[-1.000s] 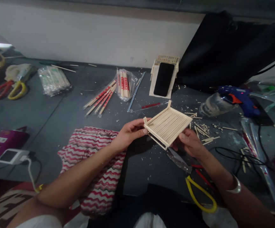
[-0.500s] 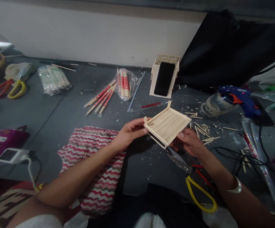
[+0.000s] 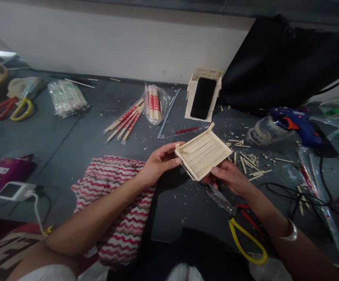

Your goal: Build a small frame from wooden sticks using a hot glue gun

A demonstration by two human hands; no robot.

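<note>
Between my hands, above the dark table, is a small tray-like panel of pale wooden sticks, laid side by side with raised edges and a short post at two corners. My left hand pinches its left corner, thumb on top and fingers behind. At the lower right edge, my right hand grips it, its thumb on the front and other fingers partly hidden beneath. The panel is tilted, its slatted face toward me. Below my right hand lie scissors with a yellow handle, their blades pointing toward the panel.
A blue glue gun rests on a clear jar at right. Cut stick pieces are scattered nearby. A phone leans on a stick model at the back. Bundled chopsticks and a striped cloth lie left.
The panel has been tipped and turned slightly in my hands, showing more of its slatted face. My right hand has shifted a little left with it.
</note>
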